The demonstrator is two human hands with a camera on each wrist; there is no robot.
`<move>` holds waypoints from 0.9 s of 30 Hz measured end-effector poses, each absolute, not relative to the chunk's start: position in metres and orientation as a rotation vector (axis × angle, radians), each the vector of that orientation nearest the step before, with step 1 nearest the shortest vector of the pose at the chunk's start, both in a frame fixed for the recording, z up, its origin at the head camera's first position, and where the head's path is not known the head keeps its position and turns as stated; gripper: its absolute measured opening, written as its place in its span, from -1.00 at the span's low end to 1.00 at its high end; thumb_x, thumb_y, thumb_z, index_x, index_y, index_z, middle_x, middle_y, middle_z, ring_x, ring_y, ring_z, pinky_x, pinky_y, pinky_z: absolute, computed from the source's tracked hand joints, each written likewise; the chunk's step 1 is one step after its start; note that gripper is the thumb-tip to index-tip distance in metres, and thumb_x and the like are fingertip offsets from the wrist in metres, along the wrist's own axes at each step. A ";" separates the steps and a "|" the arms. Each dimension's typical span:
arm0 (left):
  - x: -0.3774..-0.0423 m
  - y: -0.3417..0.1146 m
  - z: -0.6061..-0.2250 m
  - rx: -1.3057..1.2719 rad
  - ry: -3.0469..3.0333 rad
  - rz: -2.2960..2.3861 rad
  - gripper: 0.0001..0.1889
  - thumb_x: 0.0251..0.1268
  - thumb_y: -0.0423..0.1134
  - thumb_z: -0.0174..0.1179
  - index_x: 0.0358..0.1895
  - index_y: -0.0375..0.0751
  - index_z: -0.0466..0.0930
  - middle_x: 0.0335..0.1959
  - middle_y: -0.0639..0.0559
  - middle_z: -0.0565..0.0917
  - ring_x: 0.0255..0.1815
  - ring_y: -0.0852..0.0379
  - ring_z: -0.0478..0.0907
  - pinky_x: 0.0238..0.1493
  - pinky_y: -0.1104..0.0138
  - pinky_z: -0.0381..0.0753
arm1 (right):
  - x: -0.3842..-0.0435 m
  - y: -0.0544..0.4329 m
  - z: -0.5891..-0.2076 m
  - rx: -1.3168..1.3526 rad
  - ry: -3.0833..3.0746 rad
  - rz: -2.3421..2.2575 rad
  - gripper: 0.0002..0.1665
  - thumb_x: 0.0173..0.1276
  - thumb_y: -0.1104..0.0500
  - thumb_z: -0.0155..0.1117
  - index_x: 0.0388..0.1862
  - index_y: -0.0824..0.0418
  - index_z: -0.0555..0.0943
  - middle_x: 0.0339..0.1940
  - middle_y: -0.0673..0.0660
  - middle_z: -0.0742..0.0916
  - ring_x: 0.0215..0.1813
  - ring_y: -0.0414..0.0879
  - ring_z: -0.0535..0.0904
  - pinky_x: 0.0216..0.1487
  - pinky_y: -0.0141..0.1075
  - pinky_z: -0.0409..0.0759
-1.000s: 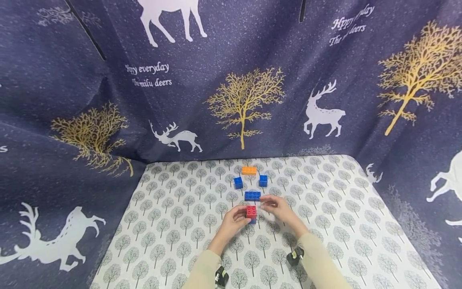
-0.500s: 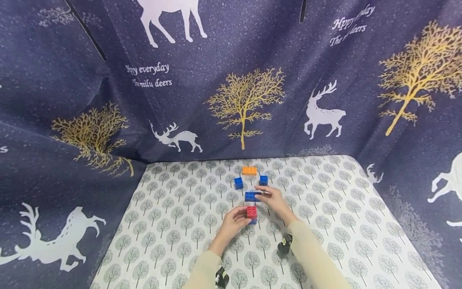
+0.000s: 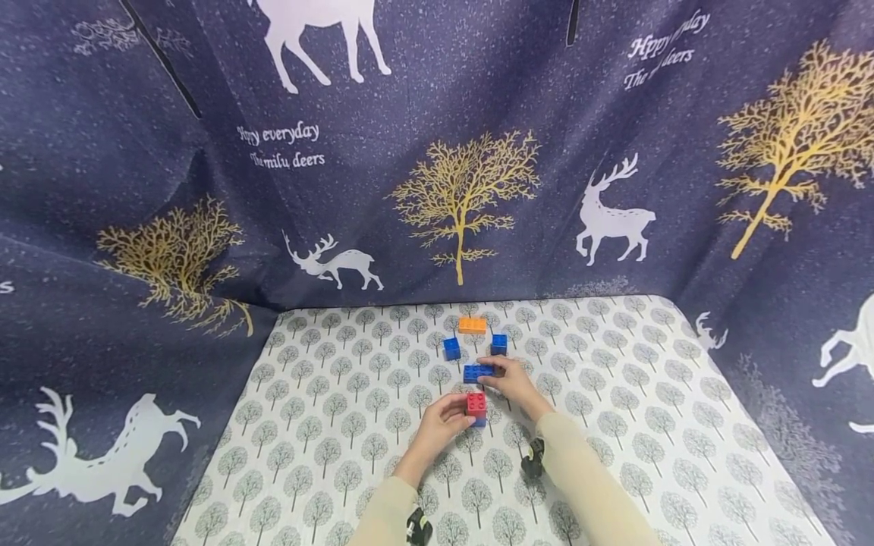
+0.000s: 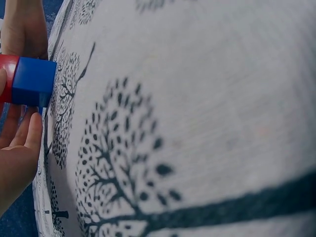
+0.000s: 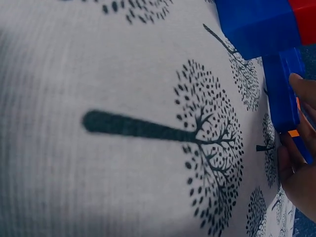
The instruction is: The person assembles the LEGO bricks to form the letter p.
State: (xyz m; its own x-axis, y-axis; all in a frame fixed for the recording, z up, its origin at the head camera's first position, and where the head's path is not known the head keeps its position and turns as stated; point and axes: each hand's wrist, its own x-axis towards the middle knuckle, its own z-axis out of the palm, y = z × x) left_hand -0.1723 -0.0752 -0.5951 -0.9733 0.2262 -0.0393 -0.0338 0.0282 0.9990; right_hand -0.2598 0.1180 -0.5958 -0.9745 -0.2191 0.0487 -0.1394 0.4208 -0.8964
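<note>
A red brick sits on top of a blue brick, both standing upright on the cloth. My left hand holds this stack from the left, with the thumb at the near side and fingers behind. Just beyond it lies a long blue brick. My right hand grips that long brick at its right end, thumb in front and fingers over the far side. In the right wrist view the long blue brick shows beside the right fingers, behind the stack.
Farther back stand two small blue bricks, one at left and one at right. An orange brick lies behind them. A tree-print cloth covers the table, and a dark deer-print curtain hangs around it.
My right hand has moved left and forward from beside the long blue brick and has taken hold of its right end. The left hand and the stack have stayed in place.
</note>
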 end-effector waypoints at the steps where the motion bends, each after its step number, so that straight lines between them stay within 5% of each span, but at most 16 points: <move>1: -0.172 -0.075 -0.594 0.208 2.104 2.063 -0.51 0.16 -0.44 0.30 0.19 -0.39 0.45 0.13 -0.29 0.56 0.18 -0.19 0.50 0.28 0.14 0.47 | -0.261 0.117 -0.596 -0.331 2.604 -1.597 -0.51 0.13 0.26 0.46 0.09 0.20 0.63 0.03 0.17 0.68 0.04 0.08 0.60 0.18 -0.05 0.56; 16: -0.164 -0.077 -0.569 0.262 2.065 2.098 -0.53 0.16 -0.47 0.28 0.17 -0.48 0.45 0.10 -0.36 0.55 0.17 -0.28 0.48 0.30 0.03 0.43 | -0.263 0.114 -0.589 -0.369 2.692 -1.452 -0.51 0.03 0.33 0.50 0.02 0.25 0.65 -0.05 0.16 0.68 -0.02 0.08 0.60 0.17 -0.03 0.57; 27: -0.162 -0.078 -0.571 0.236 2.053 2.095 -0.52 0.17 -0.45 0.28 0.18 -0.45 0.44 0.11 -0.35 0.55 0.17 -0.28 0.48 0.19 0.29 0.56 | -0.255 0.122 -0.578 -0.390 2.674 -1.455 -0.57 0.10 0.28 0.48 0.00 0.21 0.66 -0.15 0.09 0.68 -0.20 -0.09 0.59 -0.11 -0.21 0.66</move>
